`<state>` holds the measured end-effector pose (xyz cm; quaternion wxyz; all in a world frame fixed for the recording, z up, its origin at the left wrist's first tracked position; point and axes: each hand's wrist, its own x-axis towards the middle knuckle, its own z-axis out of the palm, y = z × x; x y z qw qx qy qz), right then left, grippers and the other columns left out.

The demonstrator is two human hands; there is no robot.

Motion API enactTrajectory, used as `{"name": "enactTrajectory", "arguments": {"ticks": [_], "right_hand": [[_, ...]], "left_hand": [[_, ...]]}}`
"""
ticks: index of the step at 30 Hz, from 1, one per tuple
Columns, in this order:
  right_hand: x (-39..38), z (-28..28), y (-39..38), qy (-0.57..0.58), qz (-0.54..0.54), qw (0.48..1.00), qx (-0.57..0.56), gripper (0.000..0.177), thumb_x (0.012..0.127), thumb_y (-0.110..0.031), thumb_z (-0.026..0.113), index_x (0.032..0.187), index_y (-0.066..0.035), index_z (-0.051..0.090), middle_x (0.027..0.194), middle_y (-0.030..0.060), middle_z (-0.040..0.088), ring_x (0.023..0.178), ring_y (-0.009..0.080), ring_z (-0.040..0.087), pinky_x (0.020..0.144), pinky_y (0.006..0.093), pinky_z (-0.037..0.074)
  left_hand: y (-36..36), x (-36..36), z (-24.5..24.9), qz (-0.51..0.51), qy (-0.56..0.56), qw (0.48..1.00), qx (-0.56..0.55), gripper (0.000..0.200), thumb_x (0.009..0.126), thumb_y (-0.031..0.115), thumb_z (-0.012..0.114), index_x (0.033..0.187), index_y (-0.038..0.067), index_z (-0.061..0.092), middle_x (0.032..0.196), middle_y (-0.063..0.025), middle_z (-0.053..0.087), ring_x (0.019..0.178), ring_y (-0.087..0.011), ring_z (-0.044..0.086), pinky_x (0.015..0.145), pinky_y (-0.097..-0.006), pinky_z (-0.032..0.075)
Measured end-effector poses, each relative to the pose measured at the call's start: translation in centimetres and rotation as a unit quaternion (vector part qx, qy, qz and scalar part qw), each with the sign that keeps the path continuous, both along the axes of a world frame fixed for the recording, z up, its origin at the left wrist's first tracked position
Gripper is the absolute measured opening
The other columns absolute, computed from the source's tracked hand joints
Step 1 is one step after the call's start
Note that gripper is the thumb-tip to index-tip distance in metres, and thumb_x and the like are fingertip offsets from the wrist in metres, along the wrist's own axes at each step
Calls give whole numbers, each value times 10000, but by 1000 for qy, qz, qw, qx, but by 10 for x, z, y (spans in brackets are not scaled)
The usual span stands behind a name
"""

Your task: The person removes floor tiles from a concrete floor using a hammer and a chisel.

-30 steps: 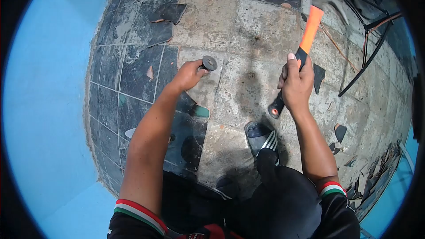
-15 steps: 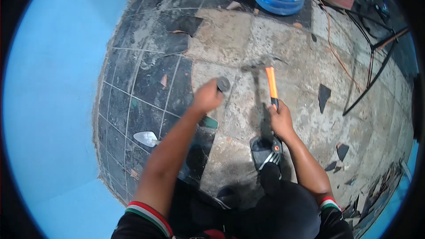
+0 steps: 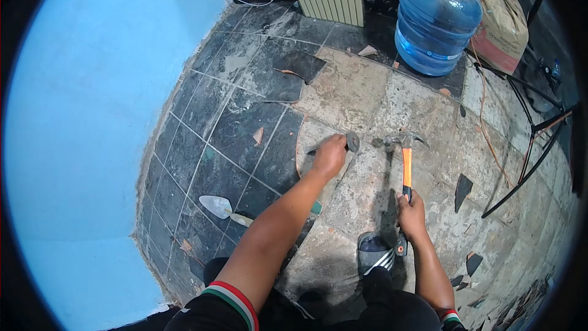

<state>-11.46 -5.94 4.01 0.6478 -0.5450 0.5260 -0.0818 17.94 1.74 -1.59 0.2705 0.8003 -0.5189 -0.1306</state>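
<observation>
My left hand (image 3: 329,156) is closed around a chisel (image 3: 353,142). Its round, flat striking end faces the hammer, and a dark tip shows past the fist toward the edge of the black floor tiles (image 3: 269,141). In my right hand (image 3: 412,213) is a claw hammer (image 3: 407,168) with an orange and black handle. The hammer's head is to the right of the chisel's end, apart from it, over bare rough concrete (image 3: 361,190). A trowel (image 3: 215,206) with a pale handle lies on the tiles left of my left forearm.
At the back stand a large blue water jug (image 3: 438,24) and a paper sack (image 3: 502,27). A black metal frame (image 3: 531,129) and an orange cord (image 3: 484,104) are at right. Broken tile pieces (image 3: 463,191) lie about. A blue wall (image 3: 92,129) borders the left side.
The view has tilted up, so more of the jug and sack shows. Against the floor, my left hand with the chisel has moved slightly away from me. Both tools remain held.
</observation>
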Motion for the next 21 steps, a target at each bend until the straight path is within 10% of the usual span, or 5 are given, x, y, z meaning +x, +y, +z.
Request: {"name": "enactTrajectory", "arguments": {"ticks": [14,21], "right_hand": [[2,8,-2,-20,12,1000,3,178,1042,-200,605,982,-44,542,622,-15,507,440,105,469,407,307,388],[17,30,-10,-100,-117,985,-75,241,1085,-294,538,971,-86,495,604,-18,467,426,87,444,387,265,388]], "left_hand": [[16,43,12,-74,-46,996,36,416,859,-34,582,1272,-75,572,1307,-242,607,1230,-417,579,1071,-480,465],[1,38,29,1,-88,987,138,374,882,-9,565,1254,-43,587,1222,-234,644,1065,-427,661,916,-487,550]]}}
